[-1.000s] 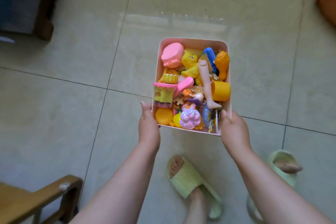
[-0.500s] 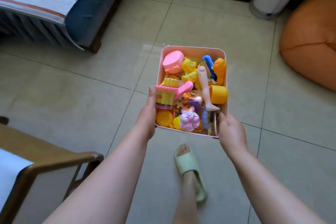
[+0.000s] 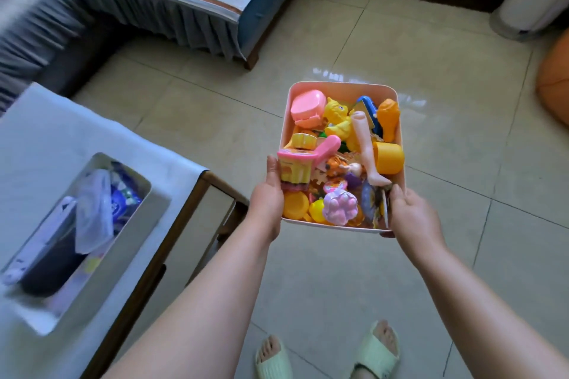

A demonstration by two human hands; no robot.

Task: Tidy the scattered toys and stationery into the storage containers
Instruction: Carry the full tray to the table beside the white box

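Fingers of both hands curl round the near corners of a pink box [image 3: 341, 88] crammed with toys, carrying it in the air above the floor. On the left hand [image 3: 266, 200] the thumb lies straight along the box's left wall while the other fingers pass under the base, out of sight. On the right hand [image 3: 411, 217] the thumb presses over the near right rim and the remaining fingers wrap beneath.

Beneath the grip lies a floor [image 3: 446, 101] of pale, glossy tiles with thin dark joints, catching a bright reflection just beyond the box's far rim. Left of the left hand stands a wooden-framed table [image 3: 184, 218] draped in a white cloth, and on it sits a white container [image 3: 147, 203] with stationery and a plastic bag inside, somewhat blurred. Beyond the fingers, further left, is a blue sofa [image 3: 255, 15] with a grey pleated cover. Far to the right of the right hand an orange round cushion [image 3: 554, 77] shows at the frame edge, and a white cylindrical stand [image 3: 529, 0] sits near the far wall. Below the wrists, two feet in pale green slippers [image 3: 377, 351] stand on the tiles.

The box is rectangular, its long axis running away from the fingers toward the far wall, roughly level, open side up. Inside, a pink case [image 3: 308, 108] lies at the far left corner, a doll's leg [image 3: 365, 148] points its foot toward the right thumb, a yellow cup [image 3: 388, 157] rests against the right wall, and a lilac paw-shaped toy [image 3: 340, 206] sits between the two thumbs.
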